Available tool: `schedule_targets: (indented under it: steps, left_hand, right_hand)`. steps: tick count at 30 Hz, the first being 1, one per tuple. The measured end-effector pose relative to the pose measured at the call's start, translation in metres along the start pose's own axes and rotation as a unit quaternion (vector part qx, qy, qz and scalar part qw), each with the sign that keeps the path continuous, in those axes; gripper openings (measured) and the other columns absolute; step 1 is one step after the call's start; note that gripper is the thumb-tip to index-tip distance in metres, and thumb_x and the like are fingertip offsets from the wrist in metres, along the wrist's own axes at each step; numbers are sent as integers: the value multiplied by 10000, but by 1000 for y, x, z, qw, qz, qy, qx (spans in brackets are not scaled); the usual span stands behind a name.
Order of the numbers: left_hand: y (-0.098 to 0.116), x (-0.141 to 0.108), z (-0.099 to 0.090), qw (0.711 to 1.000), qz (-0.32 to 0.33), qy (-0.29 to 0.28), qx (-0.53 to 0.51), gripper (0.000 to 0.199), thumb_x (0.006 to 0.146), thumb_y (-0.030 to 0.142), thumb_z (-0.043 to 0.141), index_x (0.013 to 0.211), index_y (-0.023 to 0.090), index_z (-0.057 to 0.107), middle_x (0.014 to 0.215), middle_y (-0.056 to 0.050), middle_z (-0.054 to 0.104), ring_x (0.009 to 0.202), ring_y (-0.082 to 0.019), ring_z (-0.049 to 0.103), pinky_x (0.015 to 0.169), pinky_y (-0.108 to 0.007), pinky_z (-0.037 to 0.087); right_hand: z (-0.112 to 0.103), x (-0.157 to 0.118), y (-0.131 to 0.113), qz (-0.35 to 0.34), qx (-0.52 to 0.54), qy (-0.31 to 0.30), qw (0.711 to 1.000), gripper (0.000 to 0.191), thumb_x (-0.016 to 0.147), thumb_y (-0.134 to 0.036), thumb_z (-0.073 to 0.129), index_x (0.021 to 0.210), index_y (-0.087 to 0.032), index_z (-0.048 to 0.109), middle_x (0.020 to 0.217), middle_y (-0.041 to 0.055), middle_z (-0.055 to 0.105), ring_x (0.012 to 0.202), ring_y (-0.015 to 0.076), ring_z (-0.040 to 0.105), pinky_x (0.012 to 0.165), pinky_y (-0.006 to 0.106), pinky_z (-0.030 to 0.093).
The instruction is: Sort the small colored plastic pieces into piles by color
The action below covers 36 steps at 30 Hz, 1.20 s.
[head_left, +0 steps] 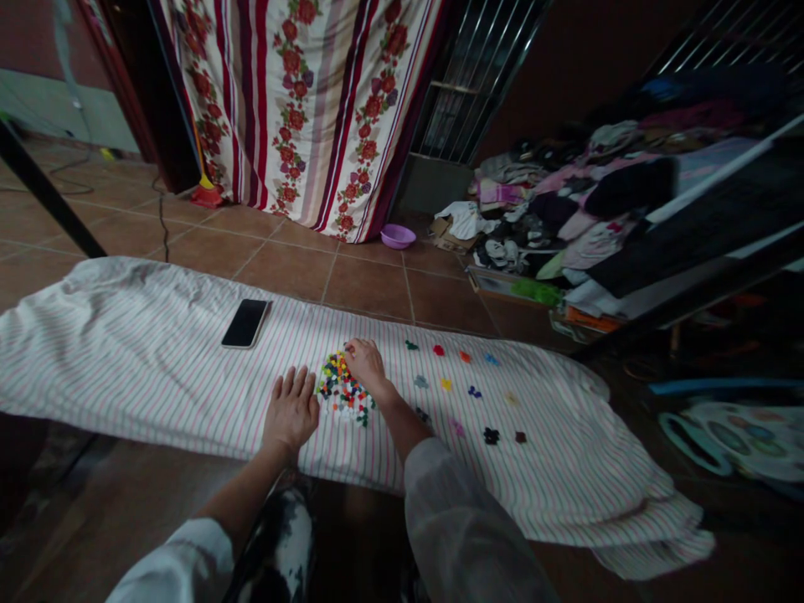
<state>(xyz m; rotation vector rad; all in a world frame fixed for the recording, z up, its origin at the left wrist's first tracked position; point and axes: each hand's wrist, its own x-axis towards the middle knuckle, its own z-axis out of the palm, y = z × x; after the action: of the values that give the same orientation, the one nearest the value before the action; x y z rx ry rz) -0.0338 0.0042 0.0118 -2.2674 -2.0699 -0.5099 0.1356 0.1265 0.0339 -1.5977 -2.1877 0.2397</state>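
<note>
head view: l. hand [291,412] palm down on white cloth w/ thin pink & green stripes [188,389], fingers straight, slightly parted, just l. of loose pile of small multicolour pieces [342,387]. r. hand [366,362] at pile's far edge, fingers bent; can't tell if they pinch a piece. pile lies betw. the hands, nearer r. one. r. of it, sorted single-colour clusters [438,350] in approx. 3 rows: dk green, red, orange, blue; grey, yellow, dk blue, tan; nearest row incl. pink, black, brown. black-screened rectangular phone w/ pale edge [244,323] lies farther l.
</note>
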Motion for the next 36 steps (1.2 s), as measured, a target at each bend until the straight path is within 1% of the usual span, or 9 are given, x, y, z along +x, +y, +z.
schedule_targets:
  steps: [7, 11, 16, 21, 24, 29, 34, 36]
  left_hand:
    - [0, 0, 0, 1000, 2, -7, 15, 515, 900, 295, 347, 1360, 149, 525, 1478, -94, 447, 1410, -308, 344, 1154, -496, 258]
    - [-1, -1, 0, 1000, 7, 4, 10, 508, 896, 289, 362, 1352, 145, 533, 1475, -102, 451, 1403, -311, 356, 1148, -502, 267]
    - [-1, -1, -1, 1000, 4, 10, 10, 499, 892, 287, 369, 1336, 146, 549, 1457, -106, 473, 1389, -312, 378, 1135, -503, 291]
    - [-1, -2, 0, 1000, 5, 11, 19, 506, 896, 293, 354, 1342, 149, 545, 1462, -104, 465, 1392, -312, 374, 1138, -495, 282]
    - [-2, -2, 1, 1000, 8, 10, 27, 512, 901, 300, 342, 1346, 143, 541, 1462, -104, 466, 1389, -314, 377, 1138, -490, 277]
    - [-2, -2, 0, 999, 7, 11, 40, 509, 899, 300, 341, 1335, 143, 552, 1451, -104, 481, 1379, -308, 394, 1131, -483, 287]
    - [0, -2, -2, 999, 7, 12, 39, 504, 899, 297, 346, 1332, 146, 554, 1450, -100, 484, 1378, -306, 396, 1128, -480, 290]
    - [0, -2, -2, 999, 6, 12, 37, 503, 900, 294, 345, 1332, 145, 554, 1449, -102, 484, 1378, -305, 396, 1127, -480, 290]
  right_hand:
    - [-16, -32, 22, 29, 16, 19, 999, 184, 858, -170, 528, 965, -217, 670, 917, 31, 694, 911, 182, 555, 851, 281, 380]
    - [-28, -51, 39, 32, 16, 41, 999, 202, 860, -162, 515, 964, -209, 682, 907, 34, 701, 894, 183, 572, 850, 285, 390]
    - [-44, -80, 68, 47, 14, 64, 997, 217, 869, -171, 499, 960, -200, 694, 930, 46, 717, 899, 192, 595, 837, 289, 409]
    - [-57, -114, 101, 58, -6, 57, 997, 246, 856, -161, 470, 939, -192, 699, 920, 49, 723, 878, 189, 612, 839, 295, 414]
    - [-60, -131, 115, 56, -17, 52, 997, 266, 850, -158, 450, 935, -185, 701, 930, 60, 724, 884, 189, 614, 856, 302, 412]
    - [-59, -146, 123, 48, -8, 38, 998, 286, 830, -141, 436, 917, -183, 704, 925, 62, 718, 887, 186, 617, 855, 301, 427]
    - [-52, -152, 121, 37, 10, 58, 998, 320, 821, -100, 415, 921, -174, 710, 902, 81, 692, 899, 194, 605, 861, 311, 455]
    - [-50, -155, 120, 33, 9, 57, 998, 341, 808, -69, 409, 936, -160, 712, 913, 95, 685, 912, 197, 600, 865, 314, 460]
